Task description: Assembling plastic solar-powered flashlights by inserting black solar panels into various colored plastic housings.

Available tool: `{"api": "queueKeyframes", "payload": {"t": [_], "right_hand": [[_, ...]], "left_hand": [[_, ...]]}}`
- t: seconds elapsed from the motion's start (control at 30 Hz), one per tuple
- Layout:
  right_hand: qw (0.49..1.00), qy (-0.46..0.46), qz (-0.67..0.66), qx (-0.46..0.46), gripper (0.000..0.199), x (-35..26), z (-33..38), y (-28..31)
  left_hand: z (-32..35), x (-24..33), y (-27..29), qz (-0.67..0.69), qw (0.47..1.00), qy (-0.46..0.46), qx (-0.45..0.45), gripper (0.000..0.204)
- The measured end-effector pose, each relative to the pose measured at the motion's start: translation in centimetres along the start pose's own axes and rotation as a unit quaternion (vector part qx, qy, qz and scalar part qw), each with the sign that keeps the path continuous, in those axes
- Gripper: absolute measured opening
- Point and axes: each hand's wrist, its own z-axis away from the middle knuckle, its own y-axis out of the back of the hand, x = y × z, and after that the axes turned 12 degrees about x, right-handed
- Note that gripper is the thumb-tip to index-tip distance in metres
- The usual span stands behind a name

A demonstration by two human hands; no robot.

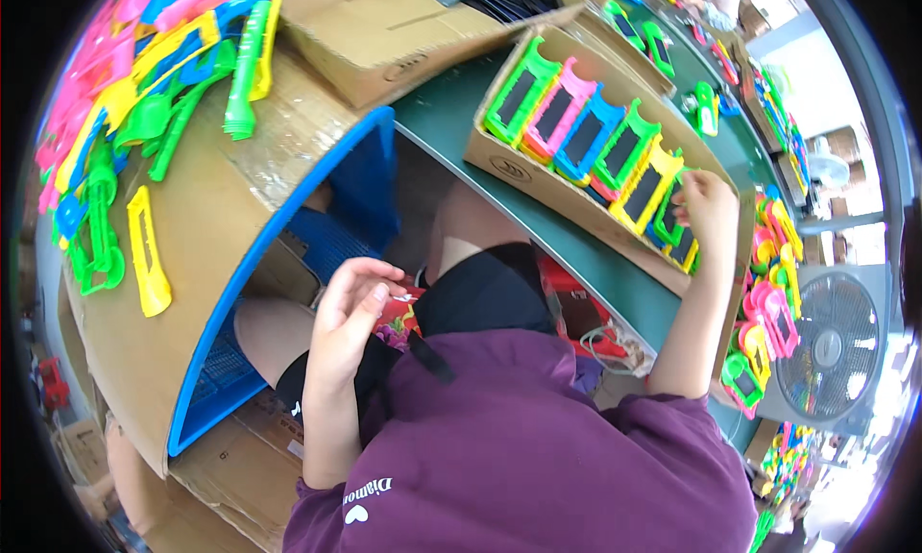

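Green, pink, blue and yellow dark-paneled plastic pieces (622, 151) sit in a row inside a carton (576, 213).

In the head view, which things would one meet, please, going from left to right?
Lone yellow plastic piece, left hand, boxed pink frame, right hand, grey fan.

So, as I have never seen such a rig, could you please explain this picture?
No machine here: a person works bare-handed, and a fisheye camera on their head looks down, bending straight edges. The left hand hangs half open, seemingly empty, above the lap. The right hand is at a cardboard box on a green table; its fingers are by a green frame, though whether they grip it is unclear. The box holds a row of bright frames with dark panels. At left, colourful plastic parts lie on cardboard.
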Motion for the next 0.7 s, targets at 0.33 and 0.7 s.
{"api": "queueKeyframes", "payload": {"t": [0.33, 0.7], "right_hand": [[0.870, 0.489, -0.034, -0.047, 0.020, -21.1, -5.5, -11.6], [0.926, 0.346, 0.132, -0.072, 0.046, -25.5, -9.8, -23.5]], "left_hand": [[1.8, 0.5, 1.5, 0.029, 0.999, 0.032, 0.022, 0.018], [8.5, 0.1, 8.0, -0.009, 0.975, 0.001, 0.221, 0.014]]}}
